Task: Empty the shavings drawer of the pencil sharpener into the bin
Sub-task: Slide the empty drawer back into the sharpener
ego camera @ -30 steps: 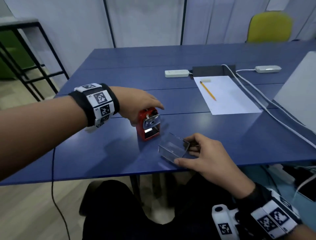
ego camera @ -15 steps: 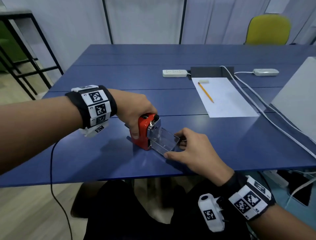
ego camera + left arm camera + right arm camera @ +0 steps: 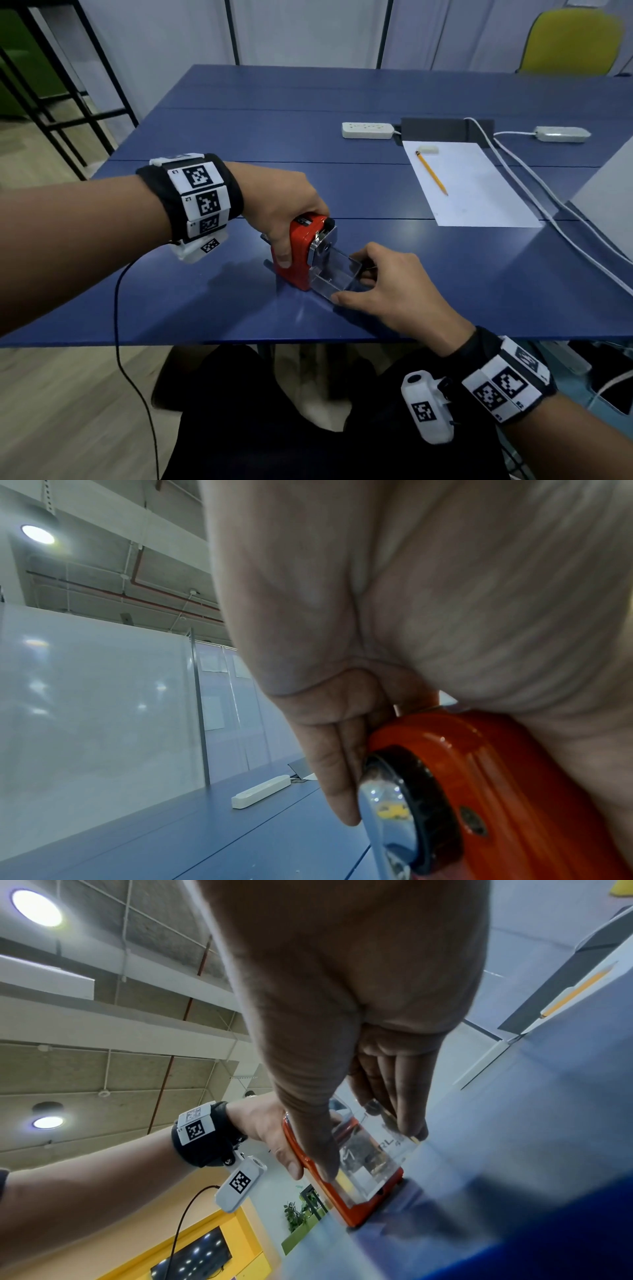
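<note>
A red pencil sharpener (image 3: pixel 298 251) stands near the front edge of the blue table (image 3: pixel 212 301). My left hand (image 3: pixel 284 209) grips its body from above, thumb down the near side. The clear plastic shavings drawer (image 3: pixel 337 275) sticks out of the sharpener's front, partly slid into its slot. My right hand (image 3: pixel 387 287) pinches the drawer between thumb and fingers. In the right wrist view the drawer (image 3: pixel 373 1153) sits inside the red frame (image 3: pixel 356 1218). The left wrist view shows the sharpener's red back (image 3: pixel 496 791) under my palm. No bin is in view.
A white sheet of paper (image 3: pixel 472 185) with a yellow pencil (image 3: pixel 431 173) and an eraser (image 3: pixel 428 149) lies at the right. Behind it are a power strip (image 3: pixel 367 130) and white cables (image 3: pixel 555 202). A yellow chair (image 3: pixel 572 41) stands behind the table.
The drawer lay apart from the sharpener a second ago. My right hand has brought it to the sharpener's front and pushed it partway in, while my left hand closed round the red body.
</note>
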A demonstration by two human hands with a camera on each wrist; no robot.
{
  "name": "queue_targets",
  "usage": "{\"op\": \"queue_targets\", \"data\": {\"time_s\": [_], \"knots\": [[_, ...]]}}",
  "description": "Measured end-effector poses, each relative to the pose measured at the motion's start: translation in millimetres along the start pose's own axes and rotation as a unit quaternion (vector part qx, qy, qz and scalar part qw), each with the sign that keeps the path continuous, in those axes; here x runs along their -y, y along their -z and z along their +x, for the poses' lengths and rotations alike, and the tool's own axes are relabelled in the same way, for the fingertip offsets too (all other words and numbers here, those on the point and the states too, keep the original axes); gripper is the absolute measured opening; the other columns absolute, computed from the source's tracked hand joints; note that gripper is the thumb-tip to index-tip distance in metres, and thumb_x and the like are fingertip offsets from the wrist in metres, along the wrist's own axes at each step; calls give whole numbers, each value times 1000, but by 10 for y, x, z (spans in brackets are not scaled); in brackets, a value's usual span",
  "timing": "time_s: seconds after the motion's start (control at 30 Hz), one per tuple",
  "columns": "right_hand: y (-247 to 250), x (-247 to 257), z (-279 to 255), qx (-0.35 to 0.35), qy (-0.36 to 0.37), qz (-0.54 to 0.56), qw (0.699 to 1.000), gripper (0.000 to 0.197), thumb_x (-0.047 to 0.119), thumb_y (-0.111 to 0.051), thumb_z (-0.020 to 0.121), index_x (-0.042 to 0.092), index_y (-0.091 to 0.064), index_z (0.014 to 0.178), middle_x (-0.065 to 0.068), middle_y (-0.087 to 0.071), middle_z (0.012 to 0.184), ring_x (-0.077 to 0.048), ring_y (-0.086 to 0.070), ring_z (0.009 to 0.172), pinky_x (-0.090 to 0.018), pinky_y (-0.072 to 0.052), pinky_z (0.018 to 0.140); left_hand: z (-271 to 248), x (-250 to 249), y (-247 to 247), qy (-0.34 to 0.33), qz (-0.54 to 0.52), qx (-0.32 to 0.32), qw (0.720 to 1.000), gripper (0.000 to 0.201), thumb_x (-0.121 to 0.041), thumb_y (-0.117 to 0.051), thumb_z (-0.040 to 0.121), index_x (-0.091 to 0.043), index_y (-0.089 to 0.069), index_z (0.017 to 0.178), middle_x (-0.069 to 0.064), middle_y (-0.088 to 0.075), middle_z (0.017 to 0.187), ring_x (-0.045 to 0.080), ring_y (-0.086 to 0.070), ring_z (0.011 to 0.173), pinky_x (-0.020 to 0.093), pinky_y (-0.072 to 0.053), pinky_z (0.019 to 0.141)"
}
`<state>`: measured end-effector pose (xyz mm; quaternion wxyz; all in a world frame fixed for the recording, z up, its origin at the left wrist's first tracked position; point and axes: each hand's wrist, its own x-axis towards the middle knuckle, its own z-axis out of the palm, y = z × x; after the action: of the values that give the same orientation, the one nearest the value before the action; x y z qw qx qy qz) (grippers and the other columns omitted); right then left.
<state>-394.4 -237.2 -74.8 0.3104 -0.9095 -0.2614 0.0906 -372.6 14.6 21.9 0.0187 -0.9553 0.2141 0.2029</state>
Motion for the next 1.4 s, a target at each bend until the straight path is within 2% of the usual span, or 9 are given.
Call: {"op": "queue_targets", "data": {"time_s": [0.37, 0.57, 0.67, 0.77, 0.9, 1.03, 1.13, 1.23, 1.4], "knots": [[24, 56, 157, 19, 22, -22, 999, 66, 55, -96, 70, 21, -70, 121, 10, -76, 103, -9, -73, 93, -27, -61, 82, 44, 34, -7, -6, 4, 2, 1000, 69, -71, -87, 51, -37, -65, 107, -9, -79, 88, 9, -74, 79, 35, -63, 75], [26, 47, 204, 20, 19, -12, 1000, 69, 56, -99, 65, 21, -72, 119, 8, -74, 99, -13, -72, 92, -38, -64, 85, 60, 24, -7, -7, 5, 5, 1000, 67, -70, -89, 52, -40, -64, 106, -9, -80, 87, 9, -76, 79, 34, -64, 74], [11, 78, 215, 23, 19, -11, 1000, 71, 54, -99, 66, 19, -72, 122, 8, -72, 98, -14, -70, 91, -33, -61, 83, 61, 8, 2, -6, 7, 6, 1000, 68, -74, -86, 49, -44, -62, 105, -8, -80, 86, 10, -76, 78, 33, -63, 74], [-35, 161, 234, 19, 17, -9, 1000, 58, 53, -99, 68, 23, -66, 105, 11, -68, 90, -15, -67, 87, -27, -54, 71, 32, -26, 5, 2, 10, 13, 1000, 69, -75, -85, 48, -43, -61, 105, -8, -80, 85, 9, -76, 77, 33, -63, 74], [-93, 174, 233, 12, 13, 13, 1000, 62, 53, -100, 66, 23, -67, 109, 3, -77, 103, -19, -74, 98, -37, -63, 86, -15, -93, 20, 16, 3, 18, 1000, 73, -73, -87, 49, -40, -63, 109, -8, -81, 87, 9, -76, 79, 35, -64, 76], [-42, 159, 249, 39, 22, 17, 999, 86, 49, -100, 69, 17, -64, 140, -2, -76, 128, -19, -73, 116, -38, -60, 102, -140, -193, 31, 49, -7, 8, 999, 83, -66, -92, 58, -40, -58, 128, -12, -73, 113, 13, -71, 102, 39, -61, 90], [27, 120, 258, 56, 27, 17, 998, 102, 42, -99, 74, 18, -49, 160, -4, -68, 146, -18, -70, 128, -37, -56, 110, -276, -264, -110, 112, 14, -43, 993, 119, -72, -88, 62, -36, -29, 159, -5, -48, 143, 23, -59, 126, 44, -56, 101], [25, 45, 234, 66, 25, 25, 997, 90, 32, -95, 83, 20, -49, 159, -4, -70, 143, -17, -72, 123, -36, -59, 107, -450, -396, -265, 182, 64, -85, 977, 126, -81, -77, 67, -37, -12, 165, 2, -40, 147, 30, -61, 124, 46, -58, 91], [-58, 61, 268, 37, 31, 18, 999, 60, 26, -89, 89, 14, -66, 144, -5, -80, 121, -15, -78, 109, -24, -57, 98, -445, -489, -322, 167, 93, -134, 972, 93, -47, -82, 85, -34, -29, 160, 5, -56, 136, 34, -69, 100, 46, -59, 81]]}}
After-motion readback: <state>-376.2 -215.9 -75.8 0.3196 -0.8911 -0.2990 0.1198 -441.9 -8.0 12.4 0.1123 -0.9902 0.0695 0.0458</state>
